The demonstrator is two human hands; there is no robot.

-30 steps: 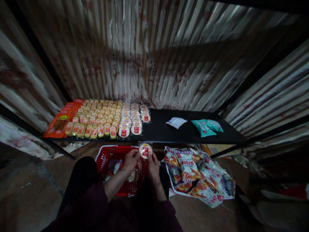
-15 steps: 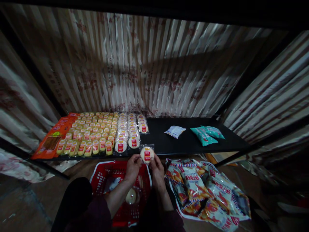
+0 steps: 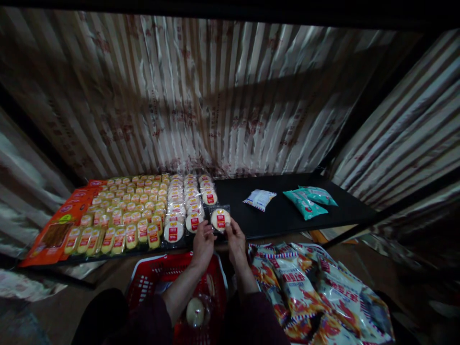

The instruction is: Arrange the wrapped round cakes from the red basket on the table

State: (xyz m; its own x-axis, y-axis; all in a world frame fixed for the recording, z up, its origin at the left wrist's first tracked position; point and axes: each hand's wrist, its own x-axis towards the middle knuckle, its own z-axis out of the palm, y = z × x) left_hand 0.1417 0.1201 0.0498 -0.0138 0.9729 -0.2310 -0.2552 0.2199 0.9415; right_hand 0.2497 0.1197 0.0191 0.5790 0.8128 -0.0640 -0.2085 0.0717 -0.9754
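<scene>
A wrapped round cracker (image 3: 220, 219) with a red label is held by its lower right edge in my right hand (image 3: 236, 242), over the front part of the black shelf (image 3: 247, 218). My left hand (image 3: 203, 244) is just left of it, fingers apart and slightly curled, seemingly off the wrapper. Columns of similar crackers (image 3: 174, 231) overlap in rows to the left, and a shorter column (image 3: 209, 196) lies just behind the held one. Below my forearms, a red basket (image 3: 143, 282) contains another round packet (image 3: 195, 311) and other items that are hard to make out.
Small yellow wrapped cakes (image 3: 118, 239) fill the shelf's left part, beside an orange bag (image 3: 53, 235). Farther right lie a white packet (image 3: 259, 199) and teal packets (image 3: 304, 203). Snack bags (image 3: 298, 287) overflow a basket on the floor at right. Striped curtain (image 3: 201, 96) hangs behind.
The cracker has gone from between both hands at the shelf's front edge to slightly farther onto the shelf. My left hand has come away from it. The view has shifted a little.
</scene>
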